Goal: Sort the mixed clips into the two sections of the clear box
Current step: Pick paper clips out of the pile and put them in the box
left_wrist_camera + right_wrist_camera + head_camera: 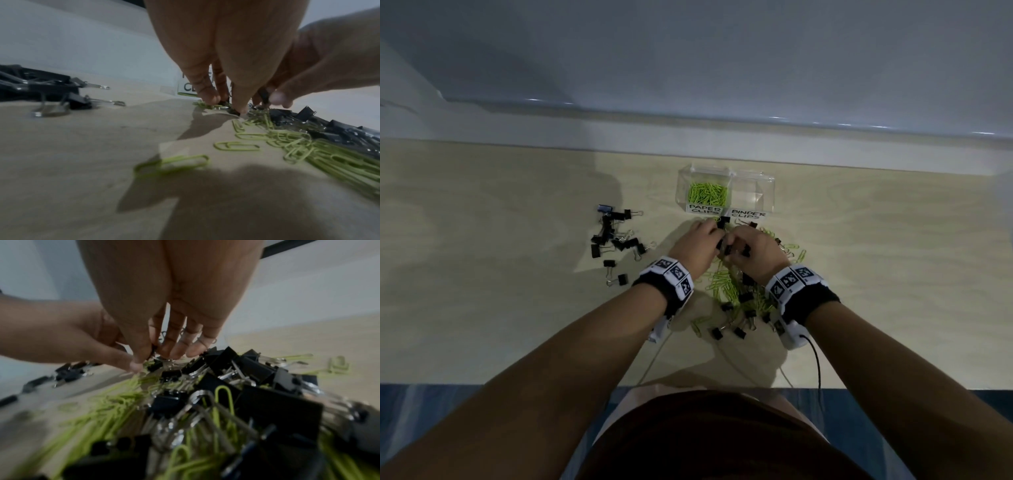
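Observation:
The clear box [765, 181] stands at the far middle of the table. Its left section, labelled PAPER CLIPS, holds green paper clips [707, 192]; the right section, labelled BINDER CLIPS, looks empty. Both hands meet just in front of the box, at the far end of a mixed pile [736, 294] of green paper clips and black binder clips. My left hand [717, 233] has its fingertips down, pinching a black binder clip [225, 102]. Thumb and fingers of my right hand [732, 245] pinch another black binder clip [264, 96]. The fingers hide most of both clips.
A separate scatter of black binder clips [616, 236] lies to the left of the hands. Loose green paper clips [796, 251] spread right of the pile. Cables [816, 363] trail from the wristbands toward the table's near edge. A white wall ledge runs behind the box.

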